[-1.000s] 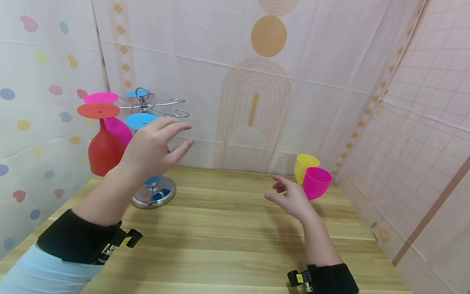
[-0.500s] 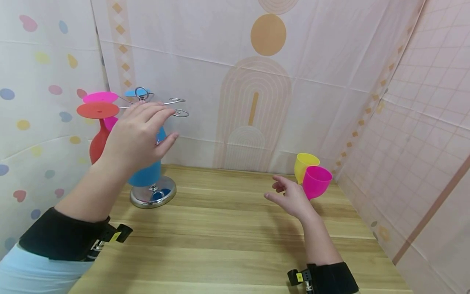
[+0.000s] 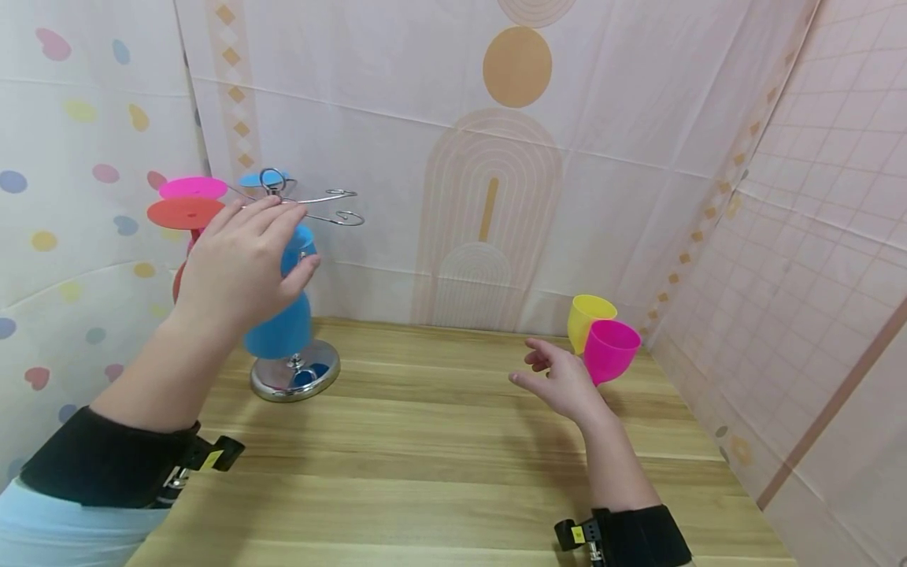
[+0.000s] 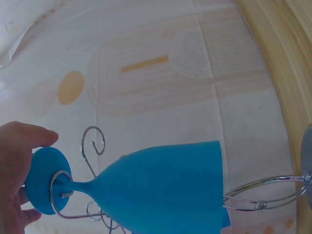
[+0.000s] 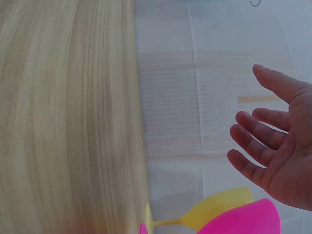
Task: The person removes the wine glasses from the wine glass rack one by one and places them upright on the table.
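Over the upturned foot of a blue goblet is my left hand, its fingers extended and thumb held apart. That goblet hangs upside down from a chrome rack; its stem passes through a wire hook in the left wrist view. There, the left thumb lies at one edge of the foot, and fingertips show at the opposite edge. My right hand hovers with loose fingers, holding nothing. Just beside it stand a magenta goblet and a yellow goblet, bowls upward.
A red goblet and another magenta one hang on the rack's left side, partly hidden by the left arm. Two bare wire hooks stick out to the right. Behind the wooden tabletop hangs a patterned cloth.
My left hand has moved left, from the right side of the blue goblet's foot to over it, uncovering the bowl below. The right hand has stayed where it was.
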The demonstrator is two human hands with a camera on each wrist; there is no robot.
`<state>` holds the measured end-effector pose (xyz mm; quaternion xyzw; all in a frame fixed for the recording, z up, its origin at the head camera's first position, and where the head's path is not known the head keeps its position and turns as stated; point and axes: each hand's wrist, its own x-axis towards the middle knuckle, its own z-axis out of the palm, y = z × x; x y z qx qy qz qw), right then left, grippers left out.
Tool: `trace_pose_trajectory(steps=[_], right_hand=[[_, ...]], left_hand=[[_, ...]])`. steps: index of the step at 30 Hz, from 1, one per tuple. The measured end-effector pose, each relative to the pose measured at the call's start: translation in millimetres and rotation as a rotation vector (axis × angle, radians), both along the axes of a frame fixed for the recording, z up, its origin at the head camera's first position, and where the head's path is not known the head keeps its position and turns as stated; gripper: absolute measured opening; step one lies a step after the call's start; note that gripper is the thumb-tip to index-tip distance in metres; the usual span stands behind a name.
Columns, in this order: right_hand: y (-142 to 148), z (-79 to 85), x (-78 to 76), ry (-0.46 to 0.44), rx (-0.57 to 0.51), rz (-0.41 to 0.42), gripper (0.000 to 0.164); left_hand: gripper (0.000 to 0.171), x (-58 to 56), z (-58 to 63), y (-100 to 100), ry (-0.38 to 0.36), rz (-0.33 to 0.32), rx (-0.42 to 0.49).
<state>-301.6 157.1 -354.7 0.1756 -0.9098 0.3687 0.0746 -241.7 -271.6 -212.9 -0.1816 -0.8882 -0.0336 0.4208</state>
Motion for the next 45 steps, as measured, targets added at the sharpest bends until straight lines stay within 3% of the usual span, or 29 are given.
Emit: trace_pose_trajectory(steps=[13,28,45], right_hand=[[0.2,-0.7,0.2,-0.003,0.001,-0.002,0.071],[0.7,-2.3,0.2,-0.006,0.006,-0.005,0.071],[-0.7,-0.4,0.3,0.001,0.008,0.000,0.069]], left_hand=[[0.059,1.0,-7.5,-7.1,-0.016,0.041,0.010],[0.041,-0.4,-10.1,-8.0,0.017,0.015,0.030],[0.039,0.0,-7.1,-9.1,0.011,-0.004,0.049]])
